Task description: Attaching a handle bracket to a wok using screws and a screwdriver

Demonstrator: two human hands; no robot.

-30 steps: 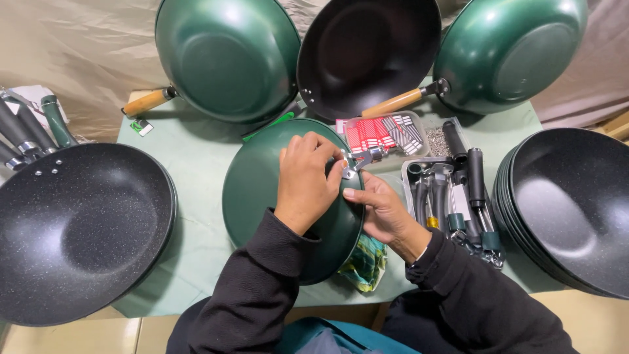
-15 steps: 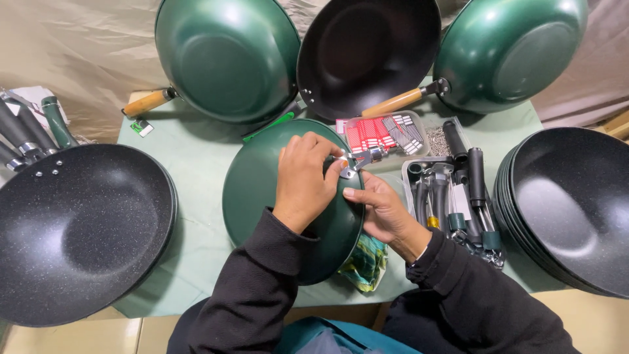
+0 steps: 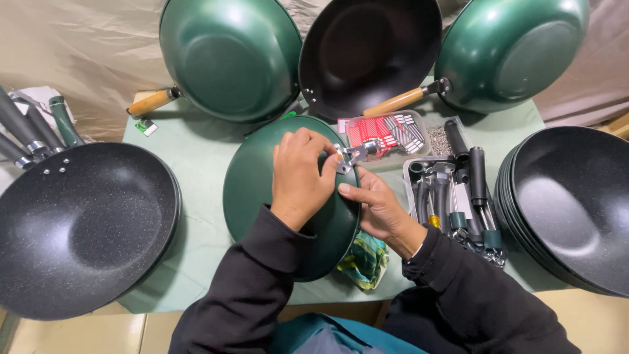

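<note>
Green pans, black pans, pale green cloth

The upturned pan [image 3: 262, 190] in the centre is dark green, with a silver metal bracket [image 3: 350, 156]; the sleeves [image 3: 262, 288] are black. At the left, the pan [image 3: 78, 223] is black with fine white speckles. In the upper centre, the small box [image 3: 386, 131] shows red and grey stripes. The tablecloth [image 3: 196, 157] is pale green.

Even, soft overhead light, sharp frame, wide-angle warp at edges.

Broad soft sheen on the far green pans [image 3: 229, 56], faint speckled glare on the black pan [image 3: 78, 223] at left and the black pan stack [image 3: 570, 203] at right. Shadows short and diffuse under the hands on the green table cover [image 3: 196, 157]. No motion blur. Edge pans bulge outward, and the near sleeves [image 3: 458, 301] go dark with little detail.
</note>
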